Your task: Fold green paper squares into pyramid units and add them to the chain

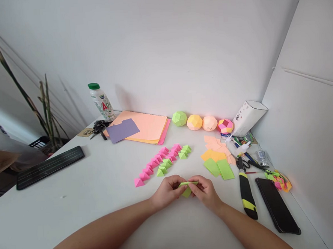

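Observation:
Between my two hands is a small piece of folded green paper [187,192], pinched along its upper edge. My left hand [170,190] grips its left side with thumb and fingers. On its right side, my right hand [205,191] has thumb and fingers closed on the same paper. Just beyond lie rows of folded pink paper pieces [148,170] and several folded green pieces [166,163], shaped like little pyramids. To the right of my hands are flat green paper slips [225,169], with orange slips [213,154] and peach slips [215,143] behind them.
Along the wall sit paper balls, one green [179,119], and a white box [247,117]. Coloured sheets [144,124], a purple sheet [123,130] and a bottle [103,104] stand back left. A utility knife [246,194], scissors [243,163] and phone [277,206] lie right.

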